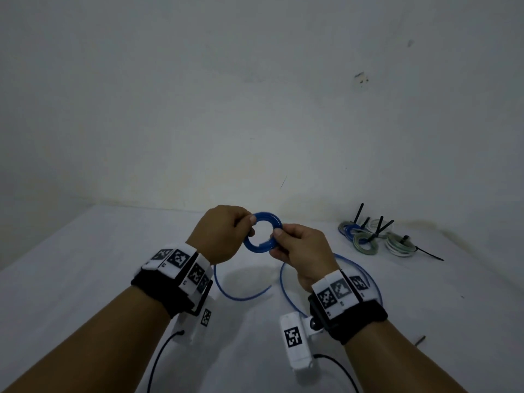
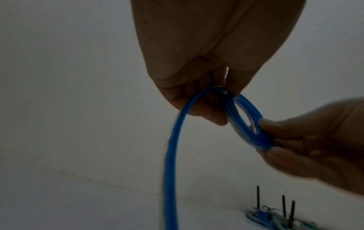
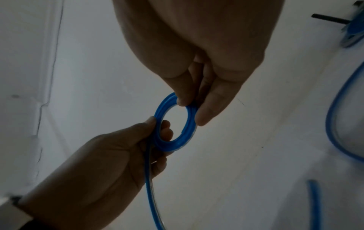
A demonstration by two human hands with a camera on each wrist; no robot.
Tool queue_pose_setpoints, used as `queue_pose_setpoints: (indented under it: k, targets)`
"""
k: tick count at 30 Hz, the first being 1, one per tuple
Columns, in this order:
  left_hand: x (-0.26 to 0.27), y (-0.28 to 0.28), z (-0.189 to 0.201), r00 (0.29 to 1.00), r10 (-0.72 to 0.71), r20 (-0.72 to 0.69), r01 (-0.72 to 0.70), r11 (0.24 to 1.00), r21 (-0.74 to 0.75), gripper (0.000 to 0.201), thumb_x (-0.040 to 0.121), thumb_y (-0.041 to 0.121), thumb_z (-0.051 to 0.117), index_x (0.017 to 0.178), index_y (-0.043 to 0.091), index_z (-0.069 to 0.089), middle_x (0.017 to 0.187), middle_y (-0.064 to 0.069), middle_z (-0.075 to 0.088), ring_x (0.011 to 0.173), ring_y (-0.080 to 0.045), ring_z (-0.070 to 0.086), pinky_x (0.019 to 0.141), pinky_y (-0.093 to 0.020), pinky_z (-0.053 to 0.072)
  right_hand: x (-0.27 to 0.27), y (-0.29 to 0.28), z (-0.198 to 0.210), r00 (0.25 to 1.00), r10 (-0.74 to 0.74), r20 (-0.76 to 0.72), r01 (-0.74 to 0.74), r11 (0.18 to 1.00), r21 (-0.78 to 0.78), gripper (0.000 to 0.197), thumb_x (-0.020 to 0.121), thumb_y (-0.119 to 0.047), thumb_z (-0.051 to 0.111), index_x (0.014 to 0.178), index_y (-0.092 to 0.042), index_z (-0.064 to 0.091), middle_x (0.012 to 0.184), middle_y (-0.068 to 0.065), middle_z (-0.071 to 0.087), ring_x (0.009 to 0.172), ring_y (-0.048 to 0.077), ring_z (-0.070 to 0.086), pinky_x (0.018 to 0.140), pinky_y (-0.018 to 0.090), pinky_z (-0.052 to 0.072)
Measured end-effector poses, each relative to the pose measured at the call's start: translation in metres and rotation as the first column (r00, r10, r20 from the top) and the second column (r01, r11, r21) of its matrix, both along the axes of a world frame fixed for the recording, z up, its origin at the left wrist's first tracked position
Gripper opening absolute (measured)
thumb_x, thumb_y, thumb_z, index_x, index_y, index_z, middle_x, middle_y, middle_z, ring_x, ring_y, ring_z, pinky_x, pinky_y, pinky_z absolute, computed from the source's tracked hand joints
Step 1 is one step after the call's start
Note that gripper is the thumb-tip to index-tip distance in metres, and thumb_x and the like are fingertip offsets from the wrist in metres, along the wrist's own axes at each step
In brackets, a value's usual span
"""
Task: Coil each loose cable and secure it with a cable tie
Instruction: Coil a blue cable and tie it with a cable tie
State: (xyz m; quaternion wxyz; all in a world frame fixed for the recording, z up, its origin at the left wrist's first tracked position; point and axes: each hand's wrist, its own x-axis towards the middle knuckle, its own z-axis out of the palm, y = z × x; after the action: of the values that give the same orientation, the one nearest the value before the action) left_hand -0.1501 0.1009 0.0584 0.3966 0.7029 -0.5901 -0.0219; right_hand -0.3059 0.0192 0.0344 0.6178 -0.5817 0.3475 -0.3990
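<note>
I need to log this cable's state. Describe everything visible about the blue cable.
The blue cable looks like smooth, glossy plastic-sheathed wire. Part is wound into a small flat ring of several turns, held upright above the white table. The left hand pinches one side, the right hand the other. The unwound rest hangs down and loops loosely over the table. No tie is on it.

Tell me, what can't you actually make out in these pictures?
- How many turns the blue coil has: the left hand and right hand cover parts of it in every view.
- Where the loose cable runs: the right wrist hides a stretch in the head view.
- How many tied coils lie there: overlapping and small in the head view, cut off in both wrist views.
</note>
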Motion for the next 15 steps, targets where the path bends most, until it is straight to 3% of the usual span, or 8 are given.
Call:
queue_pose_setpoints:
  k: [2, 4, 6, 8, 10, 13, 15]
  targets:
    - [0.002, -0.001, 0.003, 0.993, 0.032, 0.118, -0.032, 0.999, 0.003, 0.025, 0.099, 0.033, 0.046, 0.084, 0.026, 0.064, 0.073, 0.014, 0.067, 0.069, -0.003, 0.061, 0.069, -0.028, 0.051, -0.001, 0.000, 0.005, 0.983, -0.036, -0.182, -0.007, 0.972, -0.234, 0.019, 0.091, -0.017, 0.067, 0.106, -0.008, 0.073, 0.090, 0.006, 0.073, 0.082, 0.018, 0.069, 0.076, 0.031, 0.059]
    - [0.003, -0.002, 0.007, 0.984, 0.011, 0.179, -0.020, 0.998, 0.051, 0.023, 0.100, 0.032, 0.045, 0.088, 0.026, 0.064, 0.074, 0.014, 0.066, 0.070, -0.004, 0.060, 0.071, -0.030, 0.052, -0.005, -0.001, 0.014, 0.913, -0.132, -0.386, -0.103, 0.841, -0.531, 0.024, 0.089, -0.030, 0.067, 0.112, -0.022, 0.071, 0.095, -0.004, 0.073, 0.086, 0.010, 0.066, 0.081, 0.025, 0.052]
    - [0.002, -0.001, 0.010, 0.972, -0.050, 0.228, 0.025, 0.994, 0.109, 0.023, 0.100, 0.032, 0.045, 0.094, 0.025, 0.066, 0.076, 0.014, 0.065, 0.072, -0.005, 0.061, 0.073, -0.030, 0.052, -0.009, 0.000, 0.026, 0.854, -0.162, -0.495, -0.229, 0.737, -0.636, 0.026, 0.091, -0.032, 0.065, 0.116, -0.026, 0.071, 0.095, -0.007, 0.073, 0.084, 0.008, 0.064, 0.078, 0.021, 0.048]
    - [0.002, 0.000, 0.014, 0.965, -0.097, 0.244, 0.070, 0.991, 0.116, 0.023, 0.099, 0.033, 0.046, 0.095, 0.025, 0.068, 0.077, 0.013, 0.066, 0.073, -0.007, 0.061, 0.074, -0.032, 0.053, -0.012, -0.003, 0.032, 0.843, -0.121, -0.524, -0.282, 0.730, -0.622, 0.021, 0.090, -0.030, 0.066, 0.109, -0.026, 0.075, 0.086, -0.007, 0.073, 0.076, 0.009, 0.064, 0.074, 0.026, 0.051]
    - [0.006, 0.001, 0.014, 0.971, -0.103, 0.216, 0.096, 0.994, 0.045, 0.023, 0.097, 0.036, 0.049, 0.093, 0.027, 0.070, 0.074, 0.009, 0.068, 0.069, -0.010, 0.062, 0.071, -0.036, 0.053, -0.013, -0.007, 0.032, 0.901, -0.066, -0.429, -0.212, 0.795, -0.568, 0.017, 0.089, -0.025, 0.069, 0.103, -0.022, 0.076, 0.080, -0.006, 0.073, 0.070, 0.010, 0.065, 0.074, 0.029, 0.056]
    - [0.008, 0.004, 0.008, 0.992, -0.069, 0.106, 0.077, 0.994, -0.075, 0.021, 0.096, 0.037, 0.054, 0.096, 0.028, 0.072, 0.074, 0.009, 0.071, 0.070, -0.008, 0.065, 0.071, -0.032, 0.054, -0.011, -0.009, 0.027, 0.988, 0.017, -0.151, -0.059, 0.959, -0.278, 0.011, 0.088, -0.014, 0.071, 0.098, -0.016, 0.075, 0.084, 0.006, 0.074, 0.075, 0.018, 0.068, 0.069, 0.030, 0.058]
    - [0.003, 0.005, 0.002, 0.997, -0.079, -0.014, 0.077, 0.992, -0.099, 0.019, 0.095, 0.033, 0.057, 0.100, 0.025, 0.073, 0.078, 0.011, 0.073, 0.073, -0.002, 0.067, 0.074, -0.023, 0.054, -0.009, -0.005, 0.021, 0.999, 0.038, 0.003, -0.038, 0.998, -0.059, 0.012, 0.089, -0.010, 0.070, 0.099, -0.013, 0.073, 0.089, 0.007, 0.073, 0.080, 0.018, 0.067, 0.065, 0.024, 0.056]
